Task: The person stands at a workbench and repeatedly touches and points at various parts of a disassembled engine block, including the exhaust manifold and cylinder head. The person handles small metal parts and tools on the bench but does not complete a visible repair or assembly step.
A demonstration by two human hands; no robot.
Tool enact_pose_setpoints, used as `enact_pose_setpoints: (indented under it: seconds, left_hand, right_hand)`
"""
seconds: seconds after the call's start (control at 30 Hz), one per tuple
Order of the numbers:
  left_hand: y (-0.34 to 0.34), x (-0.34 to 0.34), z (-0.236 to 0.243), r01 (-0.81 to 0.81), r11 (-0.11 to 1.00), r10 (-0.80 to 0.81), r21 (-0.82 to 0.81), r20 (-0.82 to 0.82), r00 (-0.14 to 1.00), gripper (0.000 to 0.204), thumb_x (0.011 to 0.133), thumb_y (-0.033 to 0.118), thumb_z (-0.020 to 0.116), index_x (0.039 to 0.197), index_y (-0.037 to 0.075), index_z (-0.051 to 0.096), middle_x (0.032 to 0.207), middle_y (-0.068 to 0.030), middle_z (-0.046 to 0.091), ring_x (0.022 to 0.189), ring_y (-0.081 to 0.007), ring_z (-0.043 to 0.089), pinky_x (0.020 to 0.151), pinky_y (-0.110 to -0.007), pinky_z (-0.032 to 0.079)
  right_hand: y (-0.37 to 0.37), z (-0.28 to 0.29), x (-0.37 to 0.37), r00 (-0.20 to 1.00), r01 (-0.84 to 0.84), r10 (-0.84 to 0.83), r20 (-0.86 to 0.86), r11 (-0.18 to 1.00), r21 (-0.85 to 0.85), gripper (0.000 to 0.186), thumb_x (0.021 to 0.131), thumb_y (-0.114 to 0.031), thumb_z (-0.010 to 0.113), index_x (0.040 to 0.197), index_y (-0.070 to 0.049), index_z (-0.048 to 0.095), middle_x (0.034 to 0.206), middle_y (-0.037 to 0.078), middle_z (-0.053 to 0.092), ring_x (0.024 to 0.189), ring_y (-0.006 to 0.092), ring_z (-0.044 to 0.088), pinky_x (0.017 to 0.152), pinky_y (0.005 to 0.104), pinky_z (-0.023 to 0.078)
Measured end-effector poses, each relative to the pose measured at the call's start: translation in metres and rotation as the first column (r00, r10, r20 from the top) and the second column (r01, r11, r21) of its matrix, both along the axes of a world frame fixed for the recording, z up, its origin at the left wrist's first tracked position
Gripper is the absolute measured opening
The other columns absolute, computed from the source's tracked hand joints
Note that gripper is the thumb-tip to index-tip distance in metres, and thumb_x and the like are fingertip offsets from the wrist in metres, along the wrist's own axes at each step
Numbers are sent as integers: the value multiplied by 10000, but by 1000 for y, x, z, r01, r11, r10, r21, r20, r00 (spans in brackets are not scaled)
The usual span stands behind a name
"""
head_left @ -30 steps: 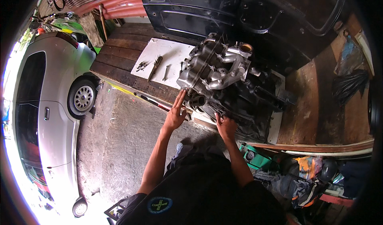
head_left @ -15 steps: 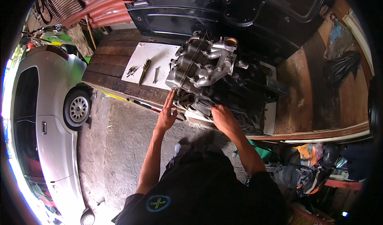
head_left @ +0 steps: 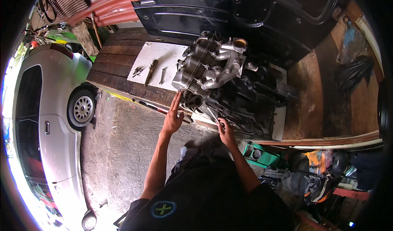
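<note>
A greasy metal engine lies on the bench in front of me, with a silver intake manifold and a ribbed silver cover on top. My left hand has its fingers stretched out, the tips against the engine's near left corner beside a round dark opening. In my right hand, at the engine's near edge, is a slim silver wrench. The wrench slants up and left, its far end by the round opening. Whether it sits on a bolt I cannot make out.
On a white board left of the engine lie another wrench, a dirty brush and small bolts. A black panel stands behind. A silver car is at left; a green case sits below the bench at right.
My right hand has moved down and back toward me, turning so that the wrench now shows. The left hand stays against the engine. The whole view has shifted slightly.
</note>
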State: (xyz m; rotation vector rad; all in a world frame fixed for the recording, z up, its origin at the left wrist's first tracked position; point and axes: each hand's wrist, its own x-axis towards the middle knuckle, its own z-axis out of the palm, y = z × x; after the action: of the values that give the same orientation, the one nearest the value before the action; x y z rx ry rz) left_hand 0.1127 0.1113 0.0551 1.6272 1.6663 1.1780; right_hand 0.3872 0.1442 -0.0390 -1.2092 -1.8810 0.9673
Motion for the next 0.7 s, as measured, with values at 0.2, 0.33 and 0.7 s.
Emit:
enact_pose_setpoints:
  seconds: [0.2, 0.33, 0.7]
  left_hand:
    - [-1, 3, 3, 3, 1000, -2, 12, -18, 1000, 865, 739, -101, 504, 1517, 152, 222, 1562, -138, 224, 1396, -359, 300, 1062, -392, 389]
    - [0, 3, 4, -1, 1000, 1, 4, 5, 1000, 875, 736, -109, 504, 1520, 154, 219, 1564, -139, 219, 1401, -352, 295, 1003, -376, 445]
    - [-1, 3, 3, -4, 1000, 4, 0, -22, 1000, 842, 793, -128, 497, 1520, 182, 206, 1579, -103, 178, 1267, -305, 482, 888, -352, 542]
  right_hand:
    - [0, 0, -3, 1000, 24, -25, -13, 999, -46, 225, 953, -106, 541, 1172, -60, 562, 1053, 107, 674, 867, 219, 676, 649, 295, 511]
    - [-1, 5, -9, 997, 45, -51, -59, 994, -99, 215, 955, -113, 542, 1160, -55, 571, 1038, 103, 677, 886, 217, 677, 663, 294, 514]
    - [13, -29, -9, 985, 23, -17, -173, 999, 31, 190, 955, -73, 545, 1139, -28, 565, 889, 75, 696, 785, 143, 667, 646, 258, 506]
